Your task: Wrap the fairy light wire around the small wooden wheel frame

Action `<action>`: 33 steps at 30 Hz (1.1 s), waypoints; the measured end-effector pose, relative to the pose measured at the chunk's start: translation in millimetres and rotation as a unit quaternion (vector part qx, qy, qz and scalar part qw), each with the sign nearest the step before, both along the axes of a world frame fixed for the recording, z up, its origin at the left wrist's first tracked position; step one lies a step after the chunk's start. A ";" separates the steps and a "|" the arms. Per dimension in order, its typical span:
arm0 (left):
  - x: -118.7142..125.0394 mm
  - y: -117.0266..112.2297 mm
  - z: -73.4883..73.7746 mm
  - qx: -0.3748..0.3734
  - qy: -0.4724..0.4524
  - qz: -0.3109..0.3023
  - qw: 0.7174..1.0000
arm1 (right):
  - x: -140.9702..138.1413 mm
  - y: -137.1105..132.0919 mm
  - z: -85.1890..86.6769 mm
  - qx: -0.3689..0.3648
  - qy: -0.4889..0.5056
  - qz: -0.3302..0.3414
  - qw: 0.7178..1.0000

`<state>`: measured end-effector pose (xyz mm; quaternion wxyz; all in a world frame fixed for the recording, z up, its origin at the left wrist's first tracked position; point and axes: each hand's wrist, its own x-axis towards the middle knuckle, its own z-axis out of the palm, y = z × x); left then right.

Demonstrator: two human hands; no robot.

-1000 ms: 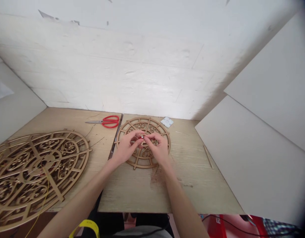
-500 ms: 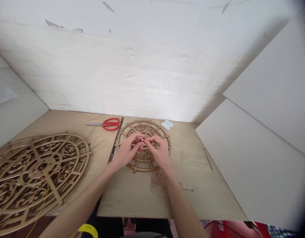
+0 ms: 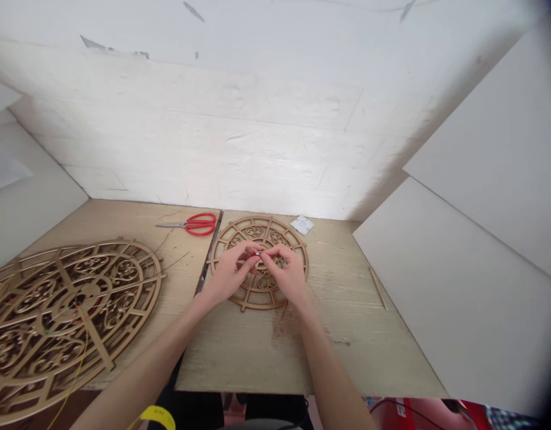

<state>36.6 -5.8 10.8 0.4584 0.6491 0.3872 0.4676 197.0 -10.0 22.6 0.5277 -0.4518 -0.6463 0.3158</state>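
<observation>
Over the middle of a round golden openwork panel (image 3: 243,300), my two hands meet fingertip to fingertip. My left hand (image 3: 234,267) pinches a tiny red and silvery piece (image 3: 257,253) whose kind is too small to make out. From the other side, the thumb and fingers of my right hand (image 3: 286,270) close on the same piece. The panel lies flat on the wooden table beneath both hands, its centre partly hidden by them. Scrollwork shows between its rings and spokes.
Larger golden openwork panels (image 3: 145,298) lie stacked at the left, with a thin yellow wire (image 3: 80,367) across them. Red-handled scissors (image 3: 200,224) rest behind. A small white packet (image 3: 302,224) sits by the wall. A thin stick (image 3: 378,288) lies near the white boards (image 3: 437,263) at right.
</observation>
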 end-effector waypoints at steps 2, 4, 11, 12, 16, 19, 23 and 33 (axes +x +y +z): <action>-0.6 0.5 -1.7 0.002 0.000 -0.003 1.000 | 0.2 0.2 -0.2 0.004 -0.001 0.001 1.000; -1.1 1.0 -2.7 0.002 -0.001 -0.005 1.000 | 0.6 0.7 -0.9 0.009 -0.003 0.004 1.000; -1.0 1.2 -1.7 0.010 0.003 -0.002 1.000 | 0.8 2.7 -4.5 0.018 -0.002 0.011 1.000; -1.0 1.1 -1.7 0.011 0.004 -0.001 1.000 | 0.8 2.8 -4.6 0.020 -0.002 0.011 1.000; -1.5 0.8 -2.8 0.015 0.012 0.005 1.000 | 0.7 2.2 -3.9 0.024 0.005 0.013 1.000; -2.0 0.4 -3.6 0.018 0.014 0.005 1.000 | 0.7 1.4 -2.6 0.024 0.006 0.014 1.000; -2.1 0.1 -4.2 0.023 0.014 0.004 1.000 | 0.3 0.8 -1.2 0.028 0.004 0.012 1.000; -1.8 -0.6 -1.7 0.024 0.007 -0.002 1.000 | -0.3 0.3 0.6 0.024 0.018 0.016 0.999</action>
